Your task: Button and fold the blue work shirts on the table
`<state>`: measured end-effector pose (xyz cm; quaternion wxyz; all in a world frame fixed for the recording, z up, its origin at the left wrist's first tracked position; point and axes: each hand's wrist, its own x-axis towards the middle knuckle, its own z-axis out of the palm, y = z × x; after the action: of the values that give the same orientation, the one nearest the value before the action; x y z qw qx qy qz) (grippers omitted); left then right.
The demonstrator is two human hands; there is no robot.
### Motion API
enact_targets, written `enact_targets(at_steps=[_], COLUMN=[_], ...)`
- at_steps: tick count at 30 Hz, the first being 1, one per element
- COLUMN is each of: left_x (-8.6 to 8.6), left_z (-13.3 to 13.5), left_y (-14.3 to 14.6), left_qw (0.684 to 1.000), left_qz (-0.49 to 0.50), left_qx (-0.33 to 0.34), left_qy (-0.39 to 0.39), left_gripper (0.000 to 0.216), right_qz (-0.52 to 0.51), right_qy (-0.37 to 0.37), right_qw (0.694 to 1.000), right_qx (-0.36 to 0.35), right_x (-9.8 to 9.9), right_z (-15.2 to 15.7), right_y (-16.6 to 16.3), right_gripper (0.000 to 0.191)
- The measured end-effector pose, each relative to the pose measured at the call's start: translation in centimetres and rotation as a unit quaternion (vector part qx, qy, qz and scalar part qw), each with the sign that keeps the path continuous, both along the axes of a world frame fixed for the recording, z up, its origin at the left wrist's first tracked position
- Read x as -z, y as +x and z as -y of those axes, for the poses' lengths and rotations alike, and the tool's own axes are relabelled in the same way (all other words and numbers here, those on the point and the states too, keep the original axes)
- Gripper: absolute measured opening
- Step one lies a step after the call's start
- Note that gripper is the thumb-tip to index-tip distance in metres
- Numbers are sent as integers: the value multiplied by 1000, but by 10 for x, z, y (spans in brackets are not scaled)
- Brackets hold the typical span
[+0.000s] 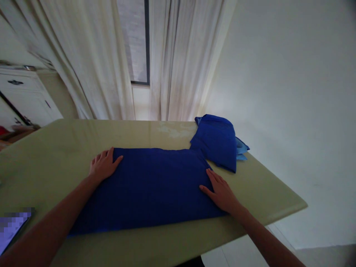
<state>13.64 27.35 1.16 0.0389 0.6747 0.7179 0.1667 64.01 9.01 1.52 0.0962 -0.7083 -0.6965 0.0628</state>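
Note:
A dark blue folded cloth (155, 185) lies flat in a wide rectangle on the table, its near edge close to the table's front edge. At its far left corner rests my left hand (105, 163), fingers stretched over the cloth's edge and thumb on top. My right hand (221, 188) lies along the right edge, flat, with the thumb apart from the fingers. Neither hand grips anything. Just beyond the right hand, a second blue folded cloth (217, 142) sits at the back right, with light blue showing at its side.
The pale yellow-green tabletop (69, 144) ends at a corner on the right, beside a white wall (292, 92). A tablet or phone (12, 226) with a lit screen lies at the left. Behind are curtains (91, 66) and a white cabinet (25, 89).

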Motion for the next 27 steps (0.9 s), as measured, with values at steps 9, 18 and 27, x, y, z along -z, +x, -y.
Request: enact_targets(at_steps=[9, 18, 27], left_x=[-52, -94, -121], left_z=[2, 24, 30], left_y=[1, 6, -10], left_qw=[839, 774, 807], left_qz=[517, 617, 587], left_qx=[-94, 13, -14], left_qy=[-143, -140, -71], left_gripper=[60, 26, 27], right_qz=[-306, -568, -569], right_qy=[-92, -200, -122], right_qw=[935, 783, 801], right_qx=[155, 157, 141], right_x=[-47, -65, -94], right_z=[-65, -88, -50], right_y=[14, -14, 23], right_gripper=[63, 23, 28])
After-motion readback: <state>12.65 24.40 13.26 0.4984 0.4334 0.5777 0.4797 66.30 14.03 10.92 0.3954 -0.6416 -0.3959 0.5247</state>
